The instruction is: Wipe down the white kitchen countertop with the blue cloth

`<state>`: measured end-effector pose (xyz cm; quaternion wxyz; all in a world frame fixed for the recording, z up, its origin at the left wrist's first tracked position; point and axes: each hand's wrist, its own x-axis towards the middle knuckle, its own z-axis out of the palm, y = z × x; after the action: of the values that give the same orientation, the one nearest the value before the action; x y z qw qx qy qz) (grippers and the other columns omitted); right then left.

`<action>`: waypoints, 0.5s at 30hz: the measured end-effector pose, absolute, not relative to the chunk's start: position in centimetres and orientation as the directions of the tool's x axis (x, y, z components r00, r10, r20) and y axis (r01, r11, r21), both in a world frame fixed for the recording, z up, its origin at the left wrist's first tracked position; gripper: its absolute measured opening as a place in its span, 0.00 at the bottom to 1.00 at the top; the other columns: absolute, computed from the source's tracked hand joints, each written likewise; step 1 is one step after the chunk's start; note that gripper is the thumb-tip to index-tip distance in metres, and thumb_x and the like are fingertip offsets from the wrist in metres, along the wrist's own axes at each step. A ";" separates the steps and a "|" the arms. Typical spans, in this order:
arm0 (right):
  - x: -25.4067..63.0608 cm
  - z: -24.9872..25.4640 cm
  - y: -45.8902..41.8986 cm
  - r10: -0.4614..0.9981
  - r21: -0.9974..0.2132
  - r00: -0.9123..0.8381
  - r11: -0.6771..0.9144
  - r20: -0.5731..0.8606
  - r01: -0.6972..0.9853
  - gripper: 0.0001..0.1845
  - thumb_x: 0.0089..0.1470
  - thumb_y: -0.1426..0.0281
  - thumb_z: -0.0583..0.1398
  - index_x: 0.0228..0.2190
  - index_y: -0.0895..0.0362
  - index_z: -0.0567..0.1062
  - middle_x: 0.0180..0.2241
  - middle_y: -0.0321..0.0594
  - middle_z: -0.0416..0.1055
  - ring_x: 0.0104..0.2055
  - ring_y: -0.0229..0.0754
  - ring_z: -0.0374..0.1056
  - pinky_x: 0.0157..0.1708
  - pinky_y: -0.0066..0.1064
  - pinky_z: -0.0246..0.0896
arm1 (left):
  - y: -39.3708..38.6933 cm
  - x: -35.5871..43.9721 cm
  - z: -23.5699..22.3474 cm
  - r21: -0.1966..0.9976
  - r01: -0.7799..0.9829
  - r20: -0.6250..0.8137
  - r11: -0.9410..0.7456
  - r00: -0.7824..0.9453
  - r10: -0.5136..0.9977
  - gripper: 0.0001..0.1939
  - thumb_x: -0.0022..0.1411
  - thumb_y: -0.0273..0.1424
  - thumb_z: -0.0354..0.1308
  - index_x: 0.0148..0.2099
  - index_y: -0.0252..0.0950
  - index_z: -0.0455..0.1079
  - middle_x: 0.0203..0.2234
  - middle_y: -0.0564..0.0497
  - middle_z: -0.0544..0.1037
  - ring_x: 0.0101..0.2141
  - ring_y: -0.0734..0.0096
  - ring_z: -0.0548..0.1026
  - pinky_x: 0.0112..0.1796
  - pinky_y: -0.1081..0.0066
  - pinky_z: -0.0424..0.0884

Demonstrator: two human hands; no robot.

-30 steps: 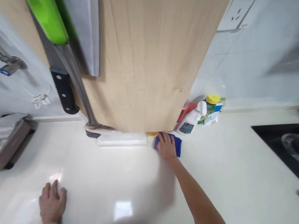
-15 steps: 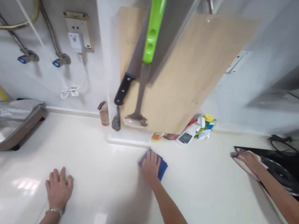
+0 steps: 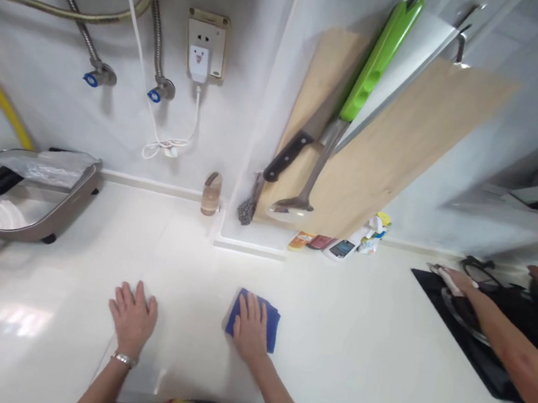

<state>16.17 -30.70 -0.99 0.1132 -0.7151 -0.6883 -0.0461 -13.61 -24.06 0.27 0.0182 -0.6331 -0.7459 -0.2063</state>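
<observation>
Under my right hand [image 3: 250, 327], a folded blue cloth [image 3: 271, 323] lies pressed against the white countertop [image 3: 328, 345]. The fingers stretch over the cloth's top and hold it down. My left hand [image 3: 133, 319], with a silver bracelet [image 3: 125, 359] at the wrist, rests palm down on the counter further left. Its fingers are spread, and nothing is in it.
At the right, another person's hand [image 3: 459, 281] holds a pale cloth on a black cooktop [image 3: 458, 317]. An electric pan [image 3: 73, 189] stands at the left. A cutting board [image 3: 409, 142], knife [image 3: 288, 156] and ladle [image 3: 327, 153] hang ahead, near bottles [image 3: 343, 247] and a brown jar [image 3: 211, 194].
The view has swung left. My right hand has drawn the blue cloth closer to me and to my left hand. The other person's hand has moved toward the back of the cooktop.
</observation>
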 end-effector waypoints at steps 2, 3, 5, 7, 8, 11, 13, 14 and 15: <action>14.7 -1.0 -31.9 0.971 -0.116 0.050 -0.023 0.235 0.993 0.29 0.66 0.67 0.49 0.65 0.60 0.64 0.68 0.51 0.56 0.71 0.52 0.49 0.70 0.52 0.36 | -24.1 -13.6 0.4 0.290 0.951 0.289 0.110 -0.196 0.937 0.30 0.71 0.36 0.44 0.66 0.20 0.62 0.66 0.19 0.55 0.69 0.34 0.46 0.63 0.36 0.48; 14.1 -1.0 -32.5 0.968 -0.128 0.058 -0.027 0.244 0.991 0.29 0.66 0.67 0.50 0.65 0.61 0.64 0.68 0.51 0.56 0.71 0.52 0.49 0.70 0.53 0.37 | -24.0 -13.6 0.4 0.291 0.951 0.290 0.105 -0.193 0.937 0.30 0.71 0.35 0.44 0.66 0.20 0.62 0.66 0.19 0.54 0.69 0.33 0.46 0.63 0.36 0.48; 13.2 -1.0 -33.6 0.962 -0.166 0.070 -0.026 0.263 0.986 0.28 0.66 0.68 0.49 0.65 0.60 0.64 0.68 0.51 0.56 0.71 0.51 0.48 0.69 0.53 0.39 | -24.0 -13.5 0.5 0.294 0.952 0.290 0.089 -0.177 0.940 0.30 0.70 0.35 0.45 0.66 0.21 0.62 0.67 0.19 0.52 0.69 0.32 0.45 0.63 0.35 0.47; 13.1 -1.0 -34.6 0.951 -0.213 0.097 -0.034 0.293 0.976 0.28 0.67 0.68 0.48 0.65 0.60 0.63 0.68 0.50 0.56 0.71 0.49 0.48 0.69 0.52 0.41 | -24.0 -13.6 0.5 0.301 0.951 0.276 0.068 -0.155 0.949 0.29 0.70 0.35 0.47 0.67 0.22 0.62 0.68 0.19 0.49 0.69 0.30 0.43 0.63 0.33 0.45; 13.2 -0.9 -35.0 0.941 -0.232 0.126 -0.053 0.315 0.971 0.28 0.67 0.69 0.47 0.65 0.60 0.62 0.68 0.50 0.56 0.71 0.48 0.48 0.69 0.52 0.42 | -24.0 -13.6 0.5 0.306 0.950 0.262 0.059 -0.144 0.954 0.29 0.69 0.35 0.47 0.67 0.23 0.62 0.68 0.20 0.48 0.69 0.29 0.42 0.63 0.33 0.45; 14.0 -0.4 -36.1 0.903 -0.223 0.227 -0.152 0.366 0.963 0.29 0.67 0.69 0.47 0.67 0.59 0.59 0.69 0.49 0.55 0.73 0.50 0.44 0.69 0.56 0.40 | -23.9 -13.7 0.4 0.325 0.945 0.219 0.043 -0.119 0.969 0.30 0.69 0.35 0.47 0.67 0.24 0.63 0.69 0.22 0.47 0.69 0.28 0.39 0.63 0.32 0.43; 14.3 -0.2 -36.5 0.912 -0.164 0.215 -0.166 0.349 0.972 0.30 0.66 0.69 0.48 0.67 0.57 0.58 0.70 0.47 0.52 0.74 0.53 0.39 0.69 0.60 0.37 | -23.9 -13.7 0.3 0.339 0.940 0.210 0.042 -0.119 0.970 0.30 0.68 0.36 0.48 0.67 0.25 0.63 0.70 0.24 0.47 0.70 0.28 0.37 0.62 0.31 0.43; 14.3 -0.2 -36.5 0.928 -0.131 0.184 -0.148 0.325 0.980 0.30 0.66 0.68 0.49 0.68 0.56 0.58 0.71 0.45 0.50 0.74 0.55 0.37 0.69 0.60 0.36 | -23.9 -13.8 0.2 0.345 0.938 0.211 0.041 -0.120 0.970 0.29 0.68 0.36 0.48 0.67 0.26 0.63 0.70 0.24 0.46 0.70 0.28 0.37 0.62 0.31 0.42; 14.1 -0.3 -36.4 0.944 -0.101 0.149 -0.124 0.296 0.987 0.30 0.66 0.68 0.49 0.68 0.54 0.58 0.71 0.43 0.49 0.74 0.55 0.36 0.69 0.61 0.35 | -23.9 -13.8 0.1 0.349 0.936 0.215 0.040 -0.121 0.969 0.29 0.68 0.35 0.48 0.67 0.26 0.63 0.70 0.25 0.46 0.70 0.28 0.36 0.62 0.31 0.42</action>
<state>14.12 -36.42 -0.31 0.1369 -0.7456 -0.6474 -0.0794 -13.78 -23.92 0.07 -0.0400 -0.6617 -0.7198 -0.2058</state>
